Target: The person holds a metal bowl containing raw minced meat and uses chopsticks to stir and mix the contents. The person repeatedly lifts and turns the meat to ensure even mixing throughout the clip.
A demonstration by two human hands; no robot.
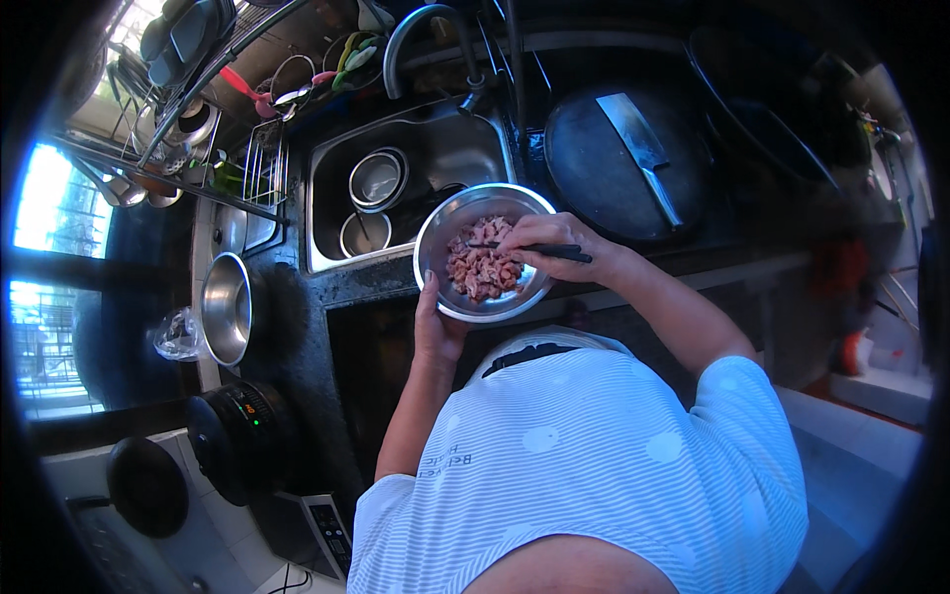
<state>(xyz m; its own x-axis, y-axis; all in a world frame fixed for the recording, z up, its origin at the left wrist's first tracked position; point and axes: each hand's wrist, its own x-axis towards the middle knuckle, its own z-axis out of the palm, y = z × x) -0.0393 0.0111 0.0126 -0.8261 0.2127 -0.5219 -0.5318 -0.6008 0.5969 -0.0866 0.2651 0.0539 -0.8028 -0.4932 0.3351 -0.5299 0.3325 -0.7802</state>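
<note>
A stainless steel bowl (pixel 536 202) is held up in front of me, near the front edge of the sink. My left hand (pixel 436 319) grips its lower left rim, thumb over the edge and fingers underneath. Chopped raw meat (pixel 482 269) covers much of the bowl's bottom. Over the bowl's right side, my right hand (pixel 558 241) holds dark chopsticks (pixel 568 253), whose thin tips reach into the meat. The fingers hide part of the meat.
The sink (pixel 467 156) behind the bowl holds several metal bowls (pixel 377 180) and a faucet (pixel 427 15) arches over it. At right, a cleaver (pixel 631 137) lies on a round chopping board (pixel 586 178). Leftward are an empty metal basin (pixel 226 308), a lit cooker (pixel 241 438) and a utensil rack (pixel 223 56).
</note>
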